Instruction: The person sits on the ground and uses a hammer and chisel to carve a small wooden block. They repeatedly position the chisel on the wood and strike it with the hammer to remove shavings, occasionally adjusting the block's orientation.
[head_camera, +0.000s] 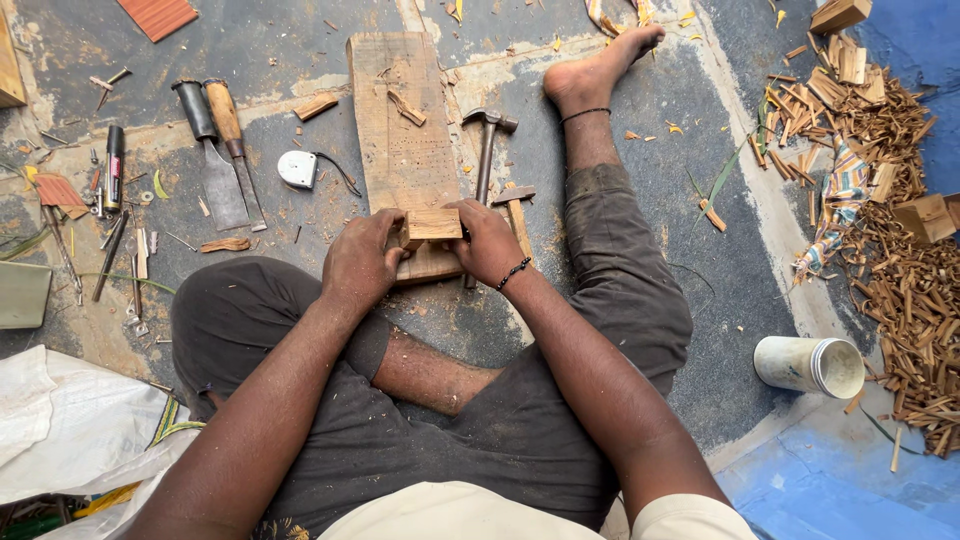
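Note:
I sit on a concrete floor with a small wooden block (433, 224) held between both hands. My left hand (360, 260) grips its left end and my right hand (488, 240) grips its right end. The block rests on the near end of a long wooden plank (400, 120) that lies flat on the floor. A claw hammer (486, 150) and a second hammer (515, 212) lie just right of the plank, close to my right hand. My right leg stretches out past them.
Two chisels (222, 150) and a tape measure (298, 168) lie left of the plank, with small tools (112, 170) farther left. A heap of wood chips (890, 200) fills the right side. A white cup (810, 365) lies on its side. White sacking (70, 425) is at bottom left.

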